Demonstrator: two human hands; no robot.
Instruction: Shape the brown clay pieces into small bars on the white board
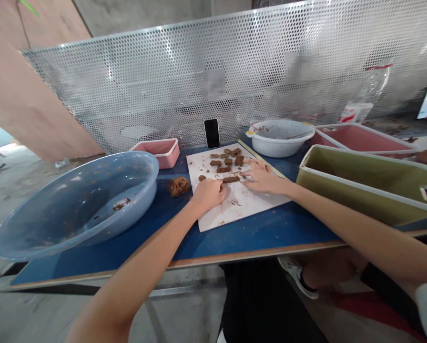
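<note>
On a white board lies a short brown roll of a clay-like mass. My left hand is closed, its curled fingers and thumb at the roll's left end. Just off the right end is my right hand, fingers stretched out and apart; whether a fingertip touches the roll I cannot tell. Behind the roll sit several short brown pieces in loose rows, with crumbs around them. A small brown bit lies beside my left hand. Left of the board rests a rough brown lump on the blue tabletop.
A big blue basin stands at left, a pink bin behind it. A phone leans against the perforated metal screen. At right are a white basin, a green bin, a pink bin and a bottle.
</note>
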